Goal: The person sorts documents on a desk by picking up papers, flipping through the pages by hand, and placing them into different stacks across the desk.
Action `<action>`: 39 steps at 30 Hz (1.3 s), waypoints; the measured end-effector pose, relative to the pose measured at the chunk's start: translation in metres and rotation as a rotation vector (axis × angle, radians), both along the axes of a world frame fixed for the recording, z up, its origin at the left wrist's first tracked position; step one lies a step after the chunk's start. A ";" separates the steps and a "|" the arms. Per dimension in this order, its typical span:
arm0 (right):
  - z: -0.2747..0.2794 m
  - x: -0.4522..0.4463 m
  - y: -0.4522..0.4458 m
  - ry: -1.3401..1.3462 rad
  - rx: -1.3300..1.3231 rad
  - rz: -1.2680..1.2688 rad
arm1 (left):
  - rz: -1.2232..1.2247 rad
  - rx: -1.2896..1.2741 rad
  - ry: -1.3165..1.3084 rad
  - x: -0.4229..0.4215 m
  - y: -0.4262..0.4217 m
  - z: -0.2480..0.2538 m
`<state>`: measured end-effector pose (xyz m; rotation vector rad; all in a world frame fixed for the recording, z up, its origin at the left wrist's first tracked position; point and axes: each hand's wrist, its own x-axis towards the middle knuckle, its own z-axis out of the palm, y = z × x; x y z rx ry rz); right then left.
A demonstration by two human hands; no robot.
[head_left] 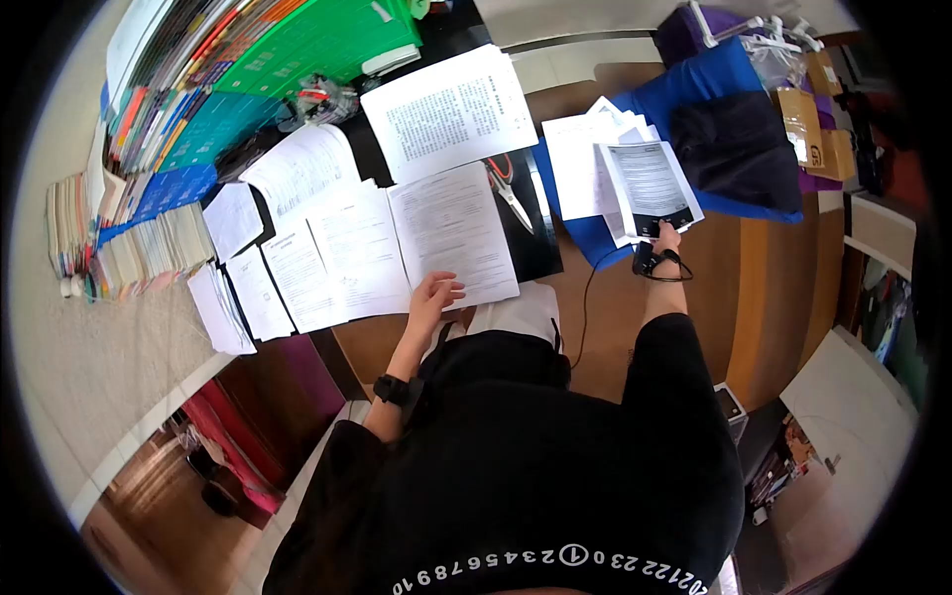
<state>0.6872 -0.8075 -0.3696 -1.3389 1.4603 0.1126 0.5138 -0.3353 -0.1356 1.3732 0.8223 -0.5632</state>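
Note:
My left hand lies on the lower part of a printed sheet, fingers apart and slightly bent. More printed pages lie to its left. Over on the right, my right hand is closed on the bottom edge of a printed sheet with a grey page and a dark lower band. That sheet is on top of a loose stack of white papers. Scissors with red-and-black handles lie between the two groups of paper. Another text page is above the left-hand sheet.
Books and files line the back left, beside a green folder. A blue cloth with a black folded item sits under and beside the right papers. Cardboard boxes stand far right. A thin black cable hangs near my lap.

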 end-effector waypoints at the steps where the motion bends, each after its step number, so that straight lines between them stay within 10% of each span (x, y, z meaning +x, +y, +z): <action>1: 0.002 -0.001 -0.003 -0.058 0.044 0.029 | 0.013 0.002 0.000 -0.003 0.003 0.001; 3: -0.033 -0.014 -0.038 -0.138 -0.072 0.202 | 0.045 0.009 -0.001 -0.010 0.011 0.004; 5: 0.072 0.004 0.029 0.285 -0.394 0.068 | 0.073 0.025 0.025 -0.015 0.021 0.010; 9: 0.005 -0.024 0.011 0.102 -0.650 0.498 | 0.140 0.048 -0.018 -0.045 0.053 -0.006; 16: 0.049 -0.056 0.124 -0.290 -0.837 1.034 | 0.210 0.402 -0.190 -0.130 0.155 -0.042; 29: 0.257 -0.198 0.369 -0.442 -1.025 1.011 | 0.534 1.417 -0.167 -0.327 0.563 -0.090; 39: 0.352 -0.258 0.400 -0.248 -1.153 1.125 | 0.221 1.392 0.297 -0.324 0.706 -0.088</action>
